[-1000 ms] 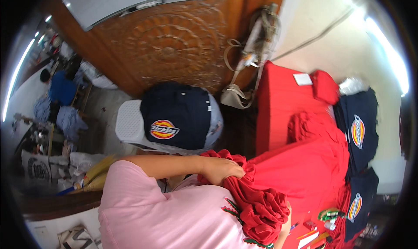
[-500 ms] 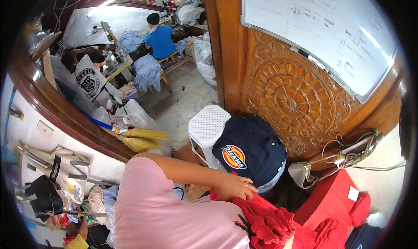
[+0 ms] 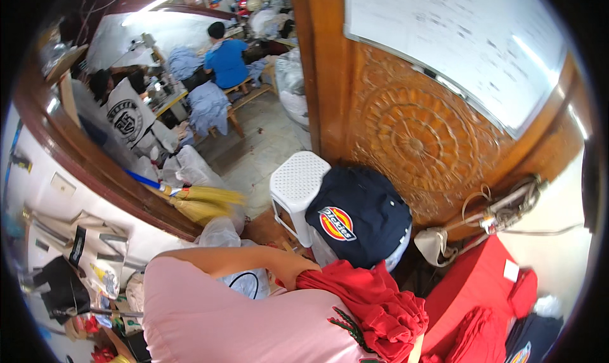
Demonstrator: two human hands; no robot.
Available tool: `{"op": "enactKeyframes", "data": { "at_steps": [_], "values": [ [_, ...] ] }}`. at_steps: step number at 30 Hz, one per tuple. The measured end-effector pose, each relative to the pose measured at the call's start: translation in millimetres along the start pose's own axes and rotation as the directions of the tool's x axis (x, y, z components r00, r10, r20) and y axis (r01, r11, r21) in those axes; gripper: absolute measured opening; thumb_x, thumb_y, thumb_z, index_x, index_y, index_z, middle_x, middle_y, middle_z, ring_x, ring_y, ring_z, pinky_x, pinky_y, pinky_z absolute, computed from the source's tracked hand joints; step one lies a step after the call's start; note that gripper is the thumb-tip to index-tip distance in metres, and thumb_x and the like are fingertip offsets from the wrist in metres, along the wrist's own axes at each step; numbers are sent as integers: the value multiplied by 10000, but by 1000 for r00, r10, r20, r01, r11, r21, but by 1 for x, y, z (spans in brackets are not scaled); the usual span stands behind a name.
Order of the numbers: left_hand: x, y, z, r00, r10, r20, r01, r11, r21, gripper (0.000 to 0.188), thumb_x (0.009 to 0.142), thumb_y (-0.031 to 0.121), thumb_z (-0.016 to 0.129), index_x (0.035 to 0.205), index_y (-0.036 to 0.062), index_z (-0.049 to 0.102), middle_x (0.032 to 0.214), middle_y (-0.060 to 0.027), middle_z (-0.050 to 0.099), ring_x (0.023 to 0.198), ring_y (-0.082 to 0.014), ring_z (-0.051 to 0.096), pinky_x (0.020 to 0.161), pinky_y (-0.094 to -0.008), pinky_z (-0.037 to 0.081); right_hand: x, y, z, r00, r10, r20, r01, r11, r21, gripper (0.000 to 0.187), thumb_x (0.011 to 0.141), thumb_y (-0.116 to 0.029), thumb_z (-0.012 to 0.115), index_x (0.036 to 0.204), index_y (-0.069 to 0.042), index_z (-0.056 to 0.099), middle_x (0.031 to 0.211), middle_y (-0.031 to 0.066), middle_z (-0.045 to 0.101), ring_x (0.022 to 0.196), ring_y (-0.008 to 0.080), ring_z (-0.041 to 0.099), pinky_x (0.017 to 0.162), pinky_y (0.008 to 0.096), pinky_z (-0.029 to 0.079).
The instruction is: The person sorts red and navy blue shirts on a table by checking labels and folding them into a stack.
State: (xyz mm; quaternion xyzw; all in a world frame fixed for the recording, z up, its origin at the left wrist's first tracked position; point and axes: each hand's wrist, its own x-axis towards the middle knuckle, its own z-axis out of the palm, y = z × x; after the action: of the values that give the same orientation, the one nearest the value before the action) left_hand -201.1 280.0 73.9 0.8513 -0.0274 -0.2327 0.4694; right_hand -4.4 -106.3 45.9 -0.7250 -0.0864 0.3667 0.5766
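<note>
Red cloth bundle [image 3: 387, 312] sits against your pink shirt [image 3: 241, 312], left hand [image 3: 299, 272] mostly covered by folds, right hand out of sight, each one's grip impossible to tell; gather loose edges clear of the navy cloth [image 3: 365, 214].

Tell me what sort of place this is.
Likely a sewing or garment workshop: red cloth lies bundled against a pink shirt, and in the background a person in blue sits near heaped pale blue cloth.
</note>
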Motion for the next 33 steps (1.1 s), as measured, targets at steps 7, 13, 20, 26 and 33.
{"op": "enactKeyframes", "data": {
  "at_steps": [7, 13, 20, 26, 33],
  "values": [
    [22, 48, 76, 895, -148, -420, 78, 981, -180, 660, 719, 201, 937, 1312, 70, 680, 1194, -169, 762, 1117, -333, 741, 946, -401, 574, -96, 60, -56, 949, 59, -311, 7, 978, 208, 370, 936, -253, 779, 1237, -59, 690, 1174, 69, 721, 1006, 213, 703, 895, 390, 587],
    [77, 105, 63, 748, 179, -639, 30, 953, 302, 591, 641, 160, 938, 1185, 65, 728, 1056, -144, 759, 984, -350, 747, 838, -421, 598, -163, 110, -88, 860, 135, -492, 83, 915, 394, 372, 940, -259, 779, 1243, -64, 688, 1185, 66, 714, 1006, 211, 697, 899, 392, 584],
    [143, 176, 20, 692, 498, -522, -74, 768, 636, 517, 650, 109, 899, 1137, 64, 730, 974, -121, 728, 893, -360, 720, 791, -432, 577, -134, 120, -99, 849, 101, -519, 210, 836, 507, 374, 945, -265, 780, 1250, -70, 685, 1198, 62, 707, 1005, 209, 691, 904, 393, 580],
    [213, 239, -30, 682, 624, -381, -177, 647, 742, 509, 636, 92, 878, 1119, 83, 716, 981, -93, 716, 882, -330, 714, 788, -423, 578, -74, 96, -137, 837, 51, -546, 316, 768, 556, 377, 949, -271, 781, 1256, -75, 682, 1210, 59, 700, 1005, 207, 685, 908, 394, 577],
    [360, 327, -91, 610, 757, -234, -306, 498, 811, 515, 647, 51, 804, 1151, 90, 706, 1001, -114, 695, 937, -371, 695, 816, -454, 571, -6, 53, -231, 715, 15, -699, 483, 713, 509, 379, 955, -277, 782, 1262, -81, 679, 1223, 56, 693, 1004, 205, 678, 913, 396, 574]
  ]
}}
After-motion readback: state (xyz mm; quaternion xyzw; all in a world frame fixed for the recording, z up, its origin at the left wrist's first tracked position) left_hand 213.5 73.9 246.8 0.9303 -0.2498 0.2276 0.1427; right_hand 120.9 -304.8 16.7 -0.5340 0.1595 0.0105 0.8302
